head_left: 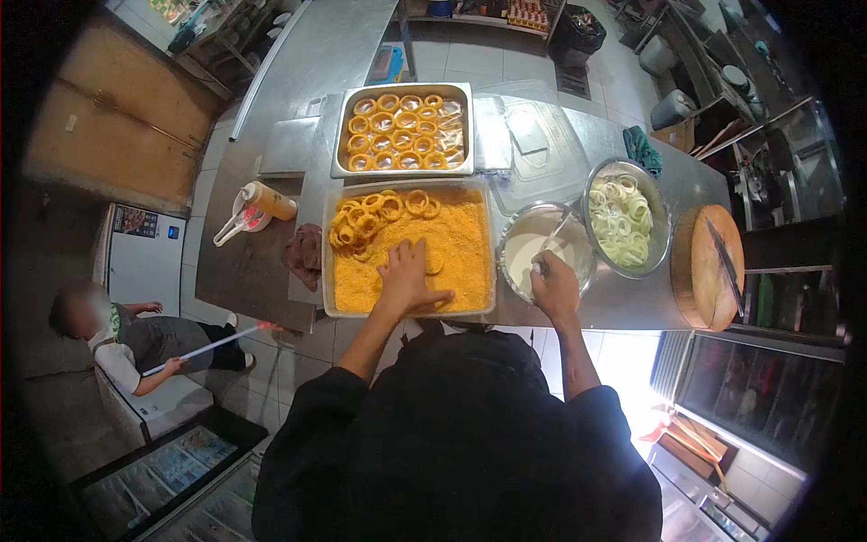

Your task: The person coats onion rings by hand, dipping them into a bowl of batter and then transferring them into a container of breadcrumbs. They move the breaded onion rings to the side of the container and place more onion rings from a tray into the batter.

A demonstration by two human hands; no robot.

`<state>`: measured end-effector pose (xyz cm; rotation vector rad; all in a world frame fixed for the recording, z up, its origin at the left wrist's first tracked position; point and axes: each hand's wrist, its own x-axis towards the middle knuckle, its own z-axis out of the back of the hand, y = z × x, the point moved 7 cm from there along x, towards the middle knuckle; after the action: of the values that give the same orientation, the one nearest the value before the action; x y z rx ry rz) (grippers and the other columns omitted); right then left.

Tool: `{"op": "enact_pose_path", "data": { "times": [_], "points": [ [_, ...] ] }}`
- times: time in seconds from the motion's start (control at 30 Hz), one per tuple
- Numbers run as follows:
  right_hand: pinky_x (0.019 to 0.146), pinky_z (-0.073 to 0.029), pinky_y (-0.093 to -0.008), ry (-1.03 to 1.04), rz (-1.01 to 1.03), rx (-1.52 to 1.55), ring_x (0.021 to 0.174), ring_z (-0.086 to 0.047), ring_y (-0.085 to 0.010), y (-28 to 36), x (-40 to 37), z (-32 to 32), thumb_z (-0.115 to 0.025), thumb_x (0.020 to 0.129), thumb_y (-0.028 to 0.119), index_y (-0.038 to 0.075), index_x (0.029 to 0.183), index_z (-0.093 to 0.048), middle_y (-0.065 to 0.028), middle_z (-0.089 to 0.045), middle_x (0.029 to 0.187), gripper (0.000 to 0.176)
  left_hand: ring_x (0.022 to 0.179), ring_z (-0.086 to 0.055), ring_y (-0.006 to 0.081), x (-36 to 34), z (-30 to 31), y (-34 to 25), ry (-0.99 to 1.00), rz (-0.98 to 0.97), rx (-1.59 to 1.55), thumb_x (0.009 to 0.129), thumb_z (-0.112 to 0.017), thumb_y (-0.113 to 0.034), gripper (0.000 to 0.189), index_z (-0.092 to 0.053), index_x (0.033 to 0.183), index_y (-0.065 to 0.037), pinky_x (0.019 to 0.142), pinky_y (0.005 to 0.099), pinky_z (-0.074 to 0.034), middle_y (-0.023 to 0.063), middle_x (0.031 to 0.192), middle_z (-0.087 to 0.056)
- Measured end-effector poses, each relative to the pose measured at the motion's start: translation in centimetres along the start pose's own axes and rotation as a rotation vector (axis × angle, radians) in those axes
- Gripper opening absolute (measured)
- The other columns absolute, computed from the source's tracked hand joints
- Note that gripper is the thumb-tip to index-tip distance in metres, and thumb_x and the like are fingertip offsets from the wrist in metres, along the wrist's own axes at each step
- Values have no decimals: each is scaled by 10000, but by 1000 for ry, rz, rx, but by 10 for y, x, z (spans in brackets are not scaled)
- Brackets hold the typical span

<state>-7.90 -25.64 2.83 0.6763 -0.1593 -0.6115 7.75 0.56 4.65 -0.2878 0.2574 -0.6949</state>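
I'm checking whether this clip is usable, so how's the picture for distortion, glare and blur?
Head view: heavy fisheye bending with black corners; blown-out glare on the floor at lower right; the left hand on the crumb tray and right hand at the bowl are fairly sharp; the edges are dim and soft.

1. We can read no words, brands or numbers anywhere.
2. We see a sticker [135, 219] on the white freezer [144, 266], but its print is too small to read.
3. We find the printed sheets [172, 465] at lower left too blurred.

light: dim, glare lower right | lens: fisheye, black corners | focus: soft at edges
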Motion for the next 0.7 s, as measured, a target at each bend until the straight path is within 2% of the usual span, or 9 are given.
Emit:
{"op": "enact_pose_path", "data": {
  "times": [0.07, 0.1, 0.17, 0.3, 0.37, 0.47, 0.5, 0.57, 0.7],
  "points": [
    [807, -568, -450, -12, 22, -3, 919, -747, -356, 0, 0, 0, -702, 883, 143, 95, 1093, -712, -159, -765, 985, 215, 1362, -449, 404, -10, -10, 6, 187, 152, 61, 728, -945, -412, 1015, -428, 1512, -28, 928, 613, -523, 225, 1428, -478],
    [810, -568, -452, -2, 13, -1, 922, -747, -357, -2, 1, -1, -702, 883, 142, 95, 1093, -711, -158, -766, 988, 216, 1362, -449, 404, -12, -16, 10, 186, 152, 60, 728, -945, -412, 1015, -428, 1512, -28, 928, 613, -523, 225, 1428, -478],
    [812, -569, -455, 8, 3, 1, 924, -748, -357, -3, 1, -2, -702, 883, 142, 95, 1094, -711, -158, -767, 990, 216, 1296, -513, 439, -13, -34, 28, 146, 183, -18, 758, -940, -297, 922, -438, 1476, -8, 915, 582, -536, 256, 1385, -501],
    [806, -562, -473, -7, 15, 3, 911, -736, -373, -4, 1, -3, -705, 875, 166, 92, 1093, -708, -157, -754, 965, 230, 1270, -551, 491, -6, -63, 65, 188, 256, -114, 775, -916, -290, 818, -508, 1443, -50, 1010, 524, -538, 261, 1374, -528],
    [798, -556, -487, -14, 27, 0, 901, -727, -382, -3, 2, -2, -706, 869, 186, 99, 1097, -707, -150, -745, 947, 244, 1224, -581, 513, 2, -60, 66, -38, 77, -437, 803, -873, -200, 600, -603, 1311, -29, 1023, 511, -529, 265, 1376, -555],
    [805, -556, -487, 5, -5, -13, 906, -726, -381, 0, 1, -1, -703, 870, 191, 97, 1091, -708, -152, -742, 950, 240, 1280, -555, 483, 9, -44, 47, -96, -44, -589, 816, -878, -212, 505, -660, 1229, -23, 989, 545, -527, 197, 1484, -513],
    [810, -557, -487, 12, -15, -6, 911, -726, -381, 2, 0, 0, -705, 870, 194, 95, 1088, -708, -153, -742, 956, 240, 1280, -555, 483, 6, -37, 36, -96, -43, -590, 816, -878, -212, 505, -660, 1229, -23, 989, 545, -527, 197, 1484, -513],
    [815, -557, -488, 16, -23, -2, 916, -726, -381, 1, 1, 0, -707, 869, 198, 92, 1084, -708, -154, -742, 962, 240, 1402, -469, 438, -4, -25, 13, -129, -16, -163, 831, -868, -277, 479, -700, 1201, -23, 1016, 564, -497, 193, 1542, -487],
    [821, -557, -487, -27, 33, -33, 919, -724, -380, -1, 1, 1, -707, 872, 200, 86, 1080, -707, -150, -741, 964, 237, 1465, -392, 408, -12, -31, -1, -111, -20, -103, 842, -854, -353, 510, -718, 1205, -22, 1062, 585, -441, 189, 1555, -479]
  ]
}}
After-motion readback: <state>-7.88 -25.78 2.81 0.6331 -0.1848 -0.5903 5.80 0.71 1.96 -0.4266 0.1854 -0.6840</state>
